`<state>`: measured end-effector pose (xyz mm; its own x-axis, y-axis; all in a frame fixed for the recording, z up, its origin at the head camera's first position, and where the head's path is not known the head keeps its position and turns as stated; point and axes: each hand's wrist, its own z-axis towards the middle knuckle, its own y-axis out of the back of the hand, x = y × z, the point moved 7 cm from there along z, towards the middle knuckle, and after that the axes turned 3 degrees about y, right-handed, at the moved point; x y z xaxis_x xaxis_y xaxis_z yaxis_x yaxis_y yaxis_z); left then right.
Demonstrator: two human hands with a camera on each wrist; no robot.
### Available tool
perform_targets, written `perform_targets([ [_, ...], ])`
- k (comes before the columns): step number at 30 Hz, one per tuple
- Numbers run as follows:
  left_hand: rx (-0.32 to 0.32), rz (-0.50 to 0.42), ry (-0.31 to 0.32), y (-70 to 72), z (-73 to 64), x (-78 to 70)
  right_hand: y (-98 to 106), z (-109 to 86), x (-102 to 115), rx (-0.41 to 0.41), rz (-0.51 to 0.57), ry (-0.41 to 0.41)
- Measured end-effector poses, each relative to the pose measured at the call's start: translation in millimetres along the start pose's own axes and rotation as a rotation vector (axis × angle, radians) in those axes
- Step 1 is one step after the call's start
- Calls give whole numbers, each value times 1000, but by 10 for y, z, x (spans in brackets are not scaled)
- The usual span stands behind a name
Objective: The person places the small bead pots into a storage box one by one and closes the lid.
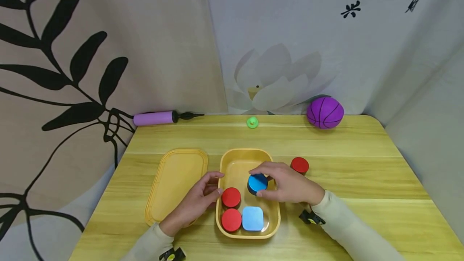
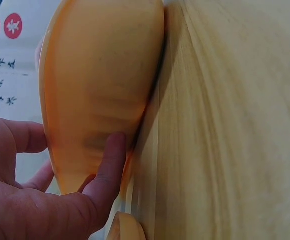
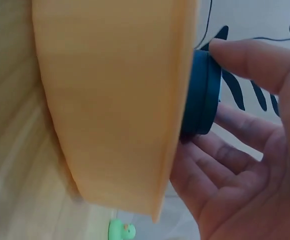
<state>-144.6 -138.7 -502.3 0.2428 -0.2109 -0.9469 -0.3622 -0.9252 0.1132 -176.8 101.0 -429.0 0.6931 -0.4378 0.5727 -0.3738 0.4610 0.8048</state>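
At the near end of the yellow box point(image 1: 240, 165), a red round piece point(image 1: 231, 220) sits beside a pale blue square piece point(image 1: 252, 218). Just beyond the first is a second red round piece point(image 1: 230, 197). The left hand point(image 1: 197, 199) rests against the box's left side, fingers spread and touching its wall and rim; the yellow lid point(image 1: 175, 184) lies just left of the box. The right hand point(image 1: 291, 183) pinches a blue round piece point(image 1: 257, 183) between thumb and fingers; it stands partly above the rim, its underside hidden. The step in hand looks like placing it; the next move probably calls for lowering it level, then letting go. Past the right hand, a red round piece point(image 1: 300, 165) stands outside the box. Farthest back are a green duck point(image 1: 252, 122), a purple ball point(image 1: 325, 112) and a purple pump point(image 1: 154, 118).
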Motion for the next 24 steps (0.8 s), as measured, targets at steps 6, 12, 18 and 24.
perform_targets([
  [6, 2, -19, -4, -6, 0, 1, -177, 57, 82, 63, -11, 10],
  [12, 5, -36, -7, -6, 3, 9, -318, 87, 104, 130, -40, 3],
  [18, 7, -33, -1, -9, 0, 9, -403, 86, 100, 165, -115, -16],
  [24, 12, -22, -2, -10, -2, 3, -457, 74, 96, 193, -156, -47],
])
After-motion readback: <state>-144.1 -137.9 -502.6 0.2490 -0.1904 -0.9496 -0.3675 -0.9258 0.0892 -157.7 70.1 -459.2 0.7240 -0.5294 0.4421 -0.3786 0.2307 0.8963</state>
